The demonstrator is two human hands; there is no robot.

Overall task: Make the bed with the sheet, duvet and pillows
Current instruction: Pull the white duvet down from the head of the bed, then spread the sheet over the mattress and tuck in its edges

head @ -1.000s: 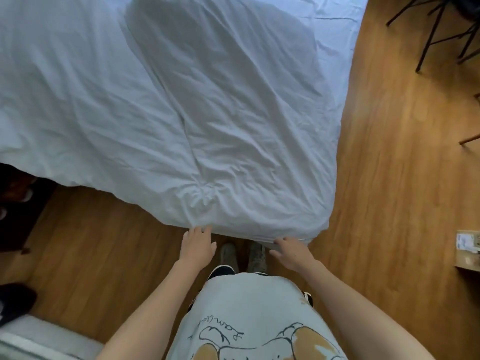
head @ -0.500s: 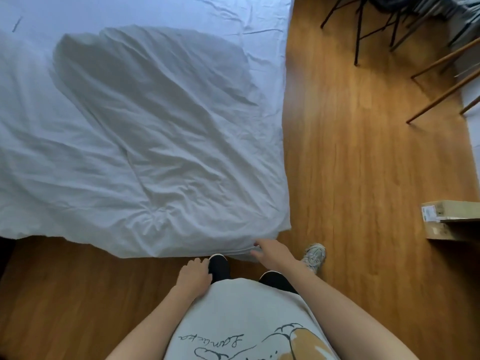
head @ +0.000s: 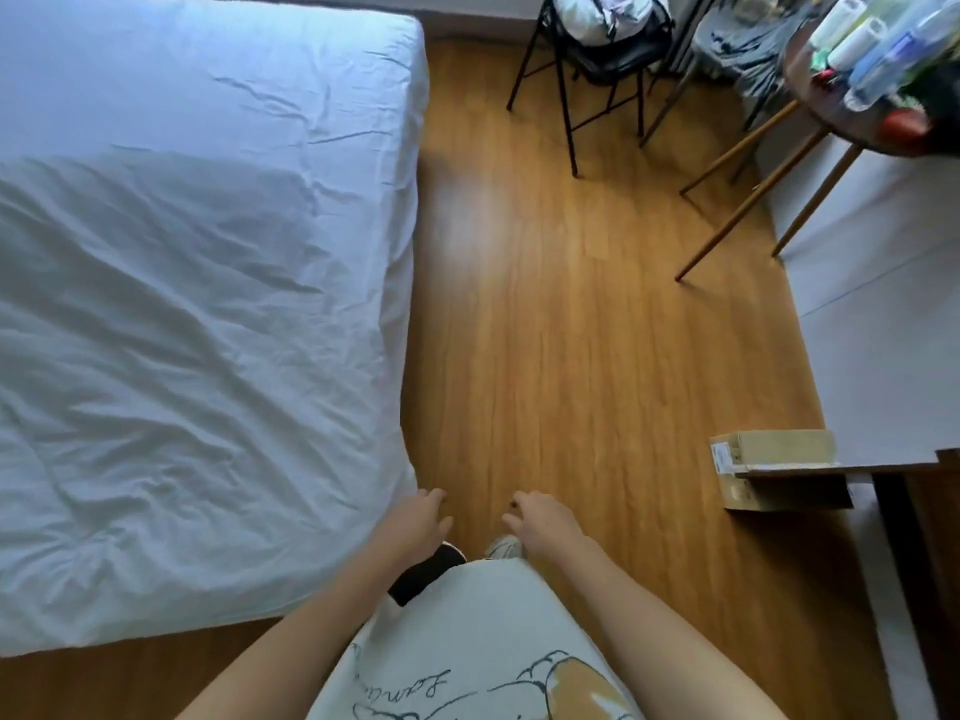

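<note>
Fingers of left hand [head: 418, 517] and right hand [head: 540, 517] loosely curled, empty, beside duvet [head: 197, 387] corner.

Wood-plank floor [head: 571, 330], daylight sheen on it ahead of the fingers. Black-framed chair [head: 602, 59] carrying a bundle at far end. Round table [head: 852, 132] on slanted wooden legs, cluttered with bottles, far right. Cardboard box [head: 774, 470] on floor right of the fingers.
</note>
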